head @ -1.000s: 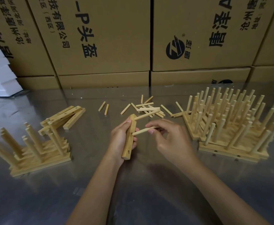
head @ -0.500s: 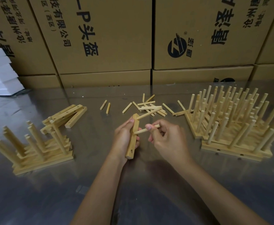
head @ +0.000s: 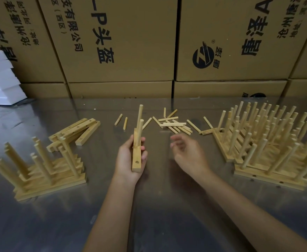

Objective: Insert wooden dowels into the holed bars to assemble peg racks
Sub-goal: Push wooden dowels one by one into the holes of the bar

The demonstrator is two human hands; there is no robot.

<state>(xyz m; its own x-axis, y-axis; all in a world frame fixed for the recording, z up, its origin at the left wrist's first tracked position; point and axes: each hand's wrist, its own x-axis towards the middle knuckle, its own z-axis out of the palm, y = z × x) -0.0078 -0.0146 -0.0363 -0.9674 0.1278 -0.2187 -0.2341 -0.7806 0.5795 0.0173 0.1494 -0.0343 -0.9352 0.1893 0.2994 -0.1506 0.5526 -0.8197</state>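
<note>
Left hand (head: 131, 159) grip: clasping holed bar (head: 136, 157), two dowels (head: 140, 122) inserted. Right hand (head: 187, 151) grip: relaxed, holding nothing.

dim, warm light | soft glare on steel table (head: 39, 224) | right hand (head: 189, 153) motion-blurred (fingers smeared) | edges bowed

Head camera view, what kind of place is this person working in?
Probably a small workshop or packing area in a warehouse. Printed cardboard cartons are stacked behind a metal-topped table, finished peg racks sit in batches, and the left hand holds a holed bar mid-assembly.
</note>
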